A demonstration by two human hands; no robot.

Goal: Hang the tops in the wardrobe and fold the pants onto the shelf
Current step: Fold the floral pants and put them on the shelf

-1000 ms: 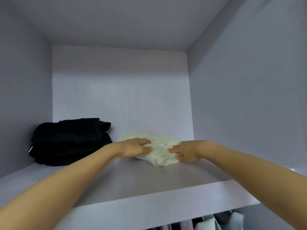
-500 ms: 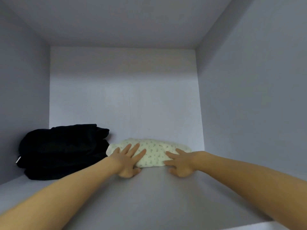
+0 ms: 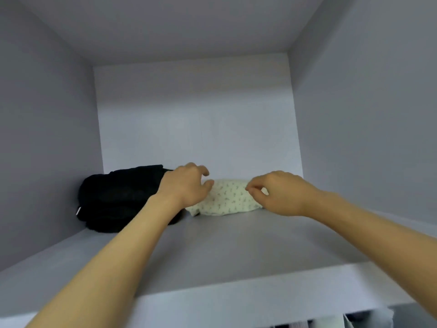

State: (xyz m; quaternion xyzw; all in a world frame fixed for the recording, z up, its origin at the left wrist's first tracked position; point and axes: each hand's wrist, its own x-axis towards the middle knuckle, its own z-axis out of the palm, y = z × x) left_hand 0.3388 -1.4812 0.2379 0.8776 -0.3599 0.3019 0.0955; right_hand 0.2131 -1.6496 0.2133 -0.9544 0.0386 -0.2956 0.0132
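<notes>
Shelf (image 3: 212,252): pale grey board inside the wardrobe, with grey walls on both sides, a back panel and a ceiling above; its front edge runs across the lower part of the view.
Floral pants (image 3: 227,200): folded cream bundle with small dark sprigs, lying on the shelf near the back wall, about the middle of the shelf's width.
Black pants (image 3: 118,197): folded dark pile at the back left of the shelf, a small white tag showing at its left end; it lies just beside the floral pants, and whether the two touch is hidden by the left arm.
Left hand (image 3: 189,185): raised in front of the seam between the two bundles, fingers loosely curled and spread, holding nothing; blurred.
Right hand (image 3: 276,192): raised in front of the right end of the floral pants, thumb and fingertips drawn near each other with cloth visible behind them; no fabric seen between them, so it appears to hold nothing.
Arms: both bare, reaching in over the front edge of the shelf.
Below the shelf: tops of hanging clothes (image 3: 369,320) show at the lower right edge, too cropped to tell more.
</notes>
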